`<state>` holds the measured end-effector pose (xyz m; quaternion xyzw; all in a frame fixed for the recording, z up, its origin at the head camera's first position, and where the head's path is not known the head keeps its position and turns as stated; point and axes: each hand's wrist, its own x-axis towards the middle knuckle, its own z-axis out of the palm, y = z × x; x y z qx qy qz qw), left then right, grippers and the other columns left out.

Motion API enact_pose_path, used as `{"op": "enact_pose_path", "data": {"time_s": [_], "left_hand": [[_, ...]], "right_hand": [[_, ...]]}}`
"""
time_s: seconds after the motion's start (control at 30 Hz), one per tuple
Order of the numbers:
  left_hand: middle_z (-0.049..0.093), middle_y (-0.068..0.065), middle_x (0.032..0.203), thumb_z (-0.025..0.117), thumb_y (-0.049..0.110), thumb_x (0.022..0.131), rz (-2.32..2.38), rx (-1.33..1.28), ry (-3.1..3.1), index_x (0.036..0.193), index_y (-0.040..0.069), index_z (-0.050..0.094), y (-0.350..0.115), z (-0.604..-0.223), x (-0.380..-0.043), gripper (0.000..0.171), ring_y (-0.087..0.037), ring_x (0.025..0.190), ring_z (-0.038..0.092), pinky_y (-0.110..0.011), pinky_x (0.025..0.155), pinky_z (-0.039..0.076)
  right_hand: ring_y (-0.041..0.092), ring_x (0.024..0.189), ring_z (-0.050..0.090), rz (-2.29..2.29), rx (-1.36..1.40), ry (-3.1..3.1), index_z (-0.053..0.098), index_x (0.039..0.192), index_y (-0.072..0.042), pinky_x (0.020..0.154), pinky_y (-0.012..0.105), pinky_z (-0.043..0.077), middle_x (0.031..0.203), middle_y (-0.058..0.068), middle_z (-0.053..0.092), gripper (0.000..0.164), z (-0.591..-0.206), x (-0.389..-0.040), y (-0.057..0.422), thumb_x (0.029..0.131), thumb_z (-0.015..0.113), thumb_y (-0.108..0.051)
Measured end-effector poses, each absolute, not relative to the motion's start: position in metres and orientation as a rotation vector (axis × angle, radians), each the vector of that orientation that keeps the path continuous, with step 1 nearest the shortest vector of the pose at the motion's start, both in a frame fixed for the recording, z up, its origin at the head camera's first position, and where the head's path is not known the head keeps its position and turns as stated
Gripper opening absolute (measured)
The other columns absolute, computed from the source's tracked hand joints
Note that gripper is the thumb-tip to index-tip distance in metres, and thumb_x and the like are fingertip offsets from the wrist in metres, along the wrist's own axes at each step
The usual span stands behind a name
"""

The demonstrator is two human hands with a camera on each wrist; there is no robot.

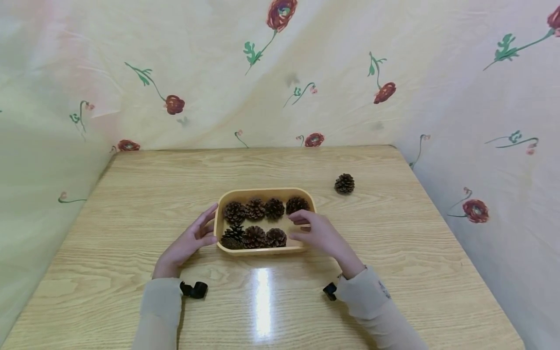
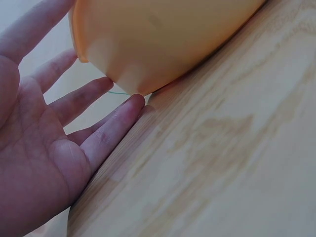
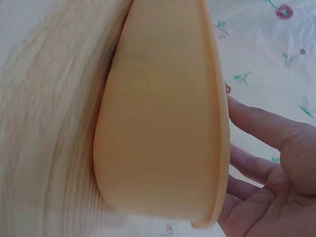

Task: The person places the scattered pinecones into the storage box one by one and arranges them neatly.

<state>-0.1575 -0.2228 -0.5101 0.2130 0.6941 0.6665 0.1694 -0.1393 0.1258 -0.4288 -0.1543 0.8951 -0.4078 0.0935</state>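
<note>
On the table stands a shallow yellow-orange box (image 1: 262, 252) with rounded corners, holding two rows of brown pine cones (image 1: 255, 209). My left hand (image 1: 188, 243) is at its left end; in the left wrist view the fingers are fairly straight, with fingertips (image 2: 133, 104) at the box's outer wall (image 2: 168, 44). Over the right end reaches my right hand (image 1: 319, 236), its fingers spread above the inside, just in front of the back-right pine cone (image 1: 297, 203). No object shows between these fingers. In the right wrist view the box wall (image 3: 158, 123) hides the fingertips.
A single pine cone (image 1: 344, 183) lies on the wooden table (image 1: 393, 233), behind and to the right of the box. Floral cloth (image 1: 218, 73) hangs along the table's back and sides. Small black devices (image 1: 194, 290) are strapped at both wrists.
</note>
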Motion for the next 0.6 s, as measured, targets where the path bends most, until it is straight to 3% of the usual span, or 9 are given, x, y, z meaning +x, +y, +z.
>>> {"op": "enact_pose_path", "data": {"time_s": [0.4,0.6], "left_hand": [[0.005,-0.018,0.163,0.058,0.007,0.095,1.899,0.625,1.959,0.158,0.025,0.008,-0.223,-0.509,-0.158,0.082,-0.052,0.142,0.020,-0.016,0.098,0.043],[0.004,-0.019,0.163,0.058,0.006,0.096,1.902,0.625,1.951,0.158,0.024,0.007,-0.223,-0.508,-0.157,0.082,-0.052,0.142,0.020,-0.017,0.097,0.044]], "right_hand": [[0.041,0.117,0.059,-1.344,-0.355,2.703,0.058,0.125,0.004,0.097,0.041,0.052,0.126,0.024,0.061,0.042,-0.420,-0.147,0.160,0.087,0.071,-0.010],[0.041,0.121,0.057,-1.371,-0.298,2.743,0.055,0.130,0.002,0.098,0.045,0.050,0.130,0.024,0.059,0.044,-0.415,-0.154,0.180,0.090,0.068,-0.012]]}}
